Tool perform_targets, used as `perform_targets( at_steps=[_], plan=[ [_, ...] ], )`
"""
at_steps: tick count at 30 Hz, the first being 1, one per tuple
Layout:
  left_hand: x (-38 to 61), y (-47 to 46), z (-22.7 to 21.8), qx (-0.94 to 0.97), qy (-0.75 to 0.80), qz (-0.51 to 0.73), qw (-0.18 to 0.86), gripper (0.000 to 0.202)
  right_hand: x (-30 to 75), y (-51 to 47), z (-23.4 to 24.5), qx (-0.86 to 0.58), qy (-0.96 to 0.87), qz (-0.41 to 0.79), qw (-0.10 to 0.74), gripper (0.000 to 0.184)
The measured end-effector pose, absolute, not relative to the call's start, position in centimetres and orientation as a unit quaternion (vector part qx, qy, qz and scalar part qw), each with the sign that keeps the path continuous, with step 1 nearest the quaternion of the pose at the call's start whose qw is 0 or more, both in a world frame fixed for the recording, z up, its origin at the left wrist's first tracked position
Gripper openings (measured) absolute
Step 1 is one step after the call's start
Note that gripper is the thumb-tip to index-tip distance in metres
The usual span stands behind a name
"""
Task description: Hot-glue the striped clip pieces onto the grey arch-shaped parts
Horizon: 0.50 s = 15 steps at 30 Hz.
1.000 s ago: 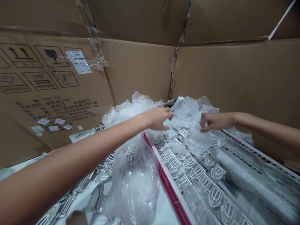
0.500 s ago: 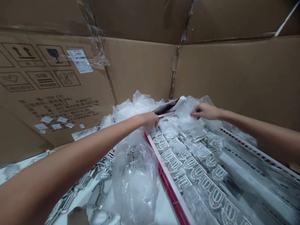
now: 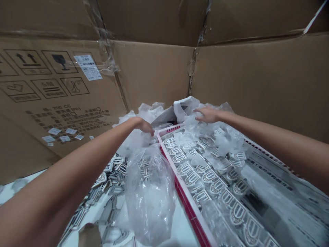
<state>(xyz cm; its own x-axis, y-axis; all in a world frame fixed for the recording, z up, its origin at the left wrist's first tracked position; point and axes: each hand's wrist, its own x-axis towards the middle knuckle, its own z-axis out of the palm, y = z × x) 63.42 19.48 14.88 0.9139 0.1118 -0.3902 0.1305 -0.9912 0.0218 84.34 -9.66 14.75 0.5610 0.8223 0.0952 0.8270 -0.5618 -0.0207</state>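
Head camera view, looking forward and down: tall brown cardboard walls [image 3: 154, 75] stand close behind a white surface [image 3: 182, 224], meeting in taped vertical seams. On the left wall are printed a pair of arrows, a wine glass and a heart, each in a box, with lines of text below. A white label [image 3: 88, 67] is stuck beside the wine glass, and several small pale stickers [image 3: 65, 138] cluster lower down.

On the surface, a shallow tray with a red side [image 3: 187, 207] slants from the centre to the lower right. Inside it, silvery, shield-shaped pieces [image 3: 240, 187] lie in rows, with crumpled clear plastic [image 3: 190, 127] heaped over the far end and a printed sheet [image 3: 269, 168] along the right. Left of the tray, touching or just beside it, sits a puffy clear bag [image 3: 151, 202]. Loose similar pieces [image 3: 110, 171] are piled farther left, and a brown scrap [image 3: 89, 235] lies near the front.

Two bare arms reach in. The left hand [image 3: 144, 126] is bent down at the tray's far left corner; I cannot tell whether its fingers grip anything. The right hand [image 3: 208, 114] is over the crumpled plastic, fingers spread apart.
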Motion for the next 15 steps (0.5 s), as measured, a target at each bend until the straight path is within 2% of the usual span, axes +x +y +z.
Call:
perform_targets(
  at_steps=[4, 7, 11, 15],
  plan=[
    [63.7, 18.5, 17.9, 0.976, 0.072, -0.204, 0.011, 0.039, 80.8, -11.1, 15.0, -0.867, -0.488, -0.091, 0.040, 0.051],
    [64.7, 15.5, 19.0, 0.987, 0.073, -0.144, -0.021, 0.047, 79.1, -11.3, 13.2, -0.821, -0.570, 0.000, -0.004, 0.040],
    [65.7, 9.3, 16.4, 0.994, -0.002, -0.112, -0.017, 0.044, 78.8, -10.4, 10.3, -0.781, -0.613, 0.100, -0.069, 0.033],
    [65.5, 5.9, 12.1, 0.983, -0.070, -0.170, -0.007, 0.033, 81.0, -9.5, 10.8, -0.828, -0.555, 0.039, -0.064, 0.039]
  ],
)
